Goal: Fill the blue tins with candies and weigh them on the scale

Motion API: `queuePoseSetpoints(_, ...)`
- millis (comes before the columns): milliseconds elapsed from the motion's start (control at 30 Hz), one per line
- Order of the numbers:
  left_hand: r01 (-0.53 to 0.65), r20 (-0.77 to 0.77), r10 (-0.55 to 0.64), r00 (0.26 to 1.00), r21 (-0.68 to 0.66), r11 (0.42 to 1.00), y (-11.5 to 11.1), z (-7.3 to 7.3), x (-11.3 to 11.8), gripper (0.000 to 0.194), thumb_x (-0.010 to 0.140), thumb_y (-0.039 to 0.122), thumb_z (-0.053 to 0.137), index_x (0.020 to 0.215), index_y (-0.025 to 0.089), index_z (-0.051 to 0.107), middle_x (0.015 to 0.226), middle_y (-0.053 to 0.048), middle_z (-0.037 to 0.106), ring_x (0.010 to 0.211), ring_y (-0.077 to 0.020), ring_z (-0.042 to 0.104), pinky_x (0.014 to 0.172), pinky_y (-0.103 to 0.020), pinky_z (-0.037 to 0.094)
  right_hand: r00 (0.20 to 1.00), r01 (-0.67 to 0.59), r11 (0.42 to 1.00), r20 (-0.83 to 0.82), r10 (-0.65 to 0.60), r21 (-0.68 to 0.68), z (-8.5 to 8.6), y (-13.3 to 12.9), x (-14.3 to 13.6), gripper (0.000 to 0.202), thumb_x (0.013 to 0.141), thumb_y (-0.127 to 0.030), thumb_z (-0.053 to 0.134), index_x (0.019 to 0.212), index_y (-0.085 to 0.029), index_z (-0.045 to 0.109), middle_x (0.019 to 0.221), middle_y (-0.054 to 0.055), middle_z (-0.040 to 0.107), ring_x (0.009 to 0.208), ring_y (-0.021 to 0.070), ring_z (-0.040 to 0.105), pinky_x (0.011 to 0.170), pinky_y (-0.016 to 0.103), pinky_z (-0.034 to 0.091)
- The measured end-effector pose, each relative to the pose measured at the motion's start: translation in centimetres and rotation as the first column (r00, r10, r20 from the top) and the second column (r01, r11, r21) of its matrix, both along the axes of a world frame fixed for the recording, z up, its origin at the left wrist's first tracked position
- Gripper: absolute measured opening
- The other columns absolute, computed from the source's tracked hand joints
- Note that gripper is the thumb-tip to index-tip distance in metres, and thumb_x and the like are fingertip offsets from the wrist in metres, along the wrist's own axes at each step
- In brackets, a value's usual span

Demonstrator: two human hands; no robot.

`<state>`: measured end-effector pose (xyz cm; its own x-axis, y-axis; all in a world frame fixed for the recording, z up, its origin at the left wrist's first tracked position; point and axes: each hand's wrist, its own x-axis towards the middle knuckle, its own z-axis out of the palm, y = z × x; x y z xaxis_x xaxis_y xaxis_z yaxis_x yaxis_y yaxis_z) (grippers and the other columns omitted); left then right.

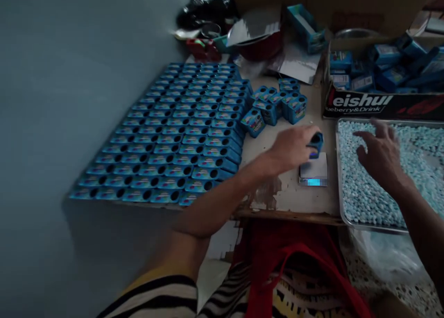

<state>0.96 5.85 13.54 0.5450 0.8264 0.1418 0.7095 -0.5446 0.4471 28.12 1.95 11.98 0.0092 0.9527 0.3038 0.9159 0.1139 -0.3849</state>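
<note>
A small blue box with a round hole is gripped in my left hand, just above a small flat digital scale with a lit display. Whether the box touches the scale I cannot tell. Over a metal tray hangs my right hand, fingers spread, nothing seen in it. Small pale blue pellets fill much of that tray. Left of the scale, several similar blue boxes stand in a loose cluster.
Many blue boxes stand in tight rows on the table's left, beside a wall. Behind the tray, a black carton holds more blue boxes. A red bowl with papers and a black plastic bag lie at the back.
</note>
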Motion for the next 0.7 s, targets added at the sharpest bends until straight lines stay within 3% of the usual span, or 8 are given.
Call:
queuePoseSetpoints(67, -0.161, 0.044, 0.157, 0.987, 0.116, 0.980, 3.0, 3.3, -4.0, 0.044, 0.090, 0.021, 0.090, 0.130, 0.021, 0.074, 0.126, -0.006, 0.081, 0.120, -0.0281, 0.079, 0.106, -0.041, 0.063, 0.988, -0.143, 0.980, -0.083, 0.133, -0.136, -0.2, 1.5, -3.2, 0.028, 0.097, -0.021, 0.065, 0.119, -0.022, 0.083, 0.114, 0.017, 0.080, 0.106, 0.0353, 0.074, 0.095, 0.050, 0.055)
queuePoseSetpoints(133, -0.331, 0.064, 0.325, 0.944, 0.213, 0.919, 7.1, 6.2, -8.3, 0.049, 0.092, 0.025, 0.086, 0.137, 0.016, 0.070, 0.130, -0.003, 0.080, 0.127, -0.0255, 0.076, 0.114, -0.043, 0.058, 0.951, -0.307, 0.922, -0.109, 0.289, -0.235, -0.1, 3.8, -8.1, 0.035, 0.105, -0.029, 0.061, 0.136, -0.024, 0.077, 0.104, 0.013, 0.083, 0.092, 0.0306, 0.076, 0.084, 0.042, 0.055)
queuePoseSetpoints(233, -0.483, 0.096, 0.475, 0.875, 0.250, 0.839, 14.4, 8.6, -13.7, 0.054, 0.098, 0.037, 0.072, 0.143, 0.008, 0.062, 0.138, 0.000, 0.076, 0.136, -0.0185, 0.071, 0.119, -0.036, 0.051, 0.859, -0.462, 0.829, 0.073, 0.507, -0.316, 0.0, 8.0, -16.4, 0.045, 0.111, -0.031, 0.055, 0.154, -0.024, 0.064, 0.134, 0.017, 0.080, 0.107, 0.0333, 0.077, 0.081, 0.039, 0.052)
queuePoseSetpoints(300, -0.519, 0.112, 0.507, 0.855, 0.217, 0.827, 19.4, 8.6, -16.0, 0.056, 0.098, 0.042, 0.067, 0.142, 0.007, 0.060, 0.140, 0.002, 0.075, 0.134, -0.0112, 0.069, 0.115, -0.025, 0.049, 0.810, -0.495, 0.795, 0.145, 0.568, -0.350, -0.2, 10.8, -20.6, 0.045, 0.113, -0.029, 0.050, 0.157, -0.022, 0.060, 0.142, 0.019, 0.076, 0.111, 0.0332, 0.077, 0.079, 0.038, 0.051)
queuePoseSetpoints(400, -0.497, 0.113, 0.485, 0.867, 0.157, 0.853, 26.0, 6.7, -17.8, 0.049, 0.097, 0.039, 0.068, 0.136, 0.009, 0.061, 0.144, 0.006, 0.075, 0.127, -0.0027, 0.066, 0.110, -0.015, 0.045, 0.761, -0.498, 0.776, 0.234, 0.605, -0.387, -1.0, 13.8, -23.7, 0.041, 0.115, -0.022, 0.041, 0.150, -0.019, 0.062, 0.141, 0.020, 0.076, 0.109, 0.0314, 0.077, 0.076, 0.036, 0.048)
queuePoseSetpoints(500, -0.405, 0.111, 0.397, 0.911, 0.064, 0.912, 31.1, 3.3, -18.5, 0.039, 0.095, 0.034, 0.075, 0.125, 0.012, 0.063, 0.144, 0.008, 0.075, 0.113, -0.0004, 0.058, 0.111, -0.016, 0.043, 0.740, -0.476, 0.776, 0.290, 0.608, -0.414, -1.5, 15.1, -24.4, 0.037, 0.117, -0.023, 0.039, 0.145, -0.021, 0.063, 0.133, 0.016, 0.079, 0.106, 0.0296, 0.078, 0.072, 0.034, 0.044)
queuePoseSetpoints(600, -0.294, 0.095, 0.300, 0.949, -0.067, 0.953, 34.2, -0.1, -19.2, 0.038, 0.086, 0.033, 0.089, 0.111, 0.019, 0.065, 0.130, 0.012, 0.079, 0.104, -0.0023, 0.052, 0.113, -0.019, 0.041, 0.743, -0.443, 0.776, 0.300, 0.598, -0.450, -2.0, 15.6, -24.8, 0.034, 0.118, -0.041, 0.047, 0.144, -0.025, 0.064, 0.128, 0.012, 0.082, 0.109, 0.0310, 0.079, 0.071, 0.034, 0.043)
queuePoseSetpoints(700, -0.189, 0.020, 0.193, 0.981, -0.123, 0.974, 35.4, -3.0, -20.2, 0.036, 0.090, 0.048, 0.087, 0.103, 0.022, 0.066, 0.112, 0.017, 0.080, 0.103, -0.0036, 0.050, 0.109, -0.019, 0.040, 0.746, -0.420, 0.768, 0.298, 0.596, -0.484, -2.4, 16.0, -25.4, 0.039, 0.116, -0.049, 0.054, 0.146, -0.027, 0.065, 0.124, 0.011, 0.085, 0.111, 0.0324, 0.079, 0.072, 0.034, 0.043)
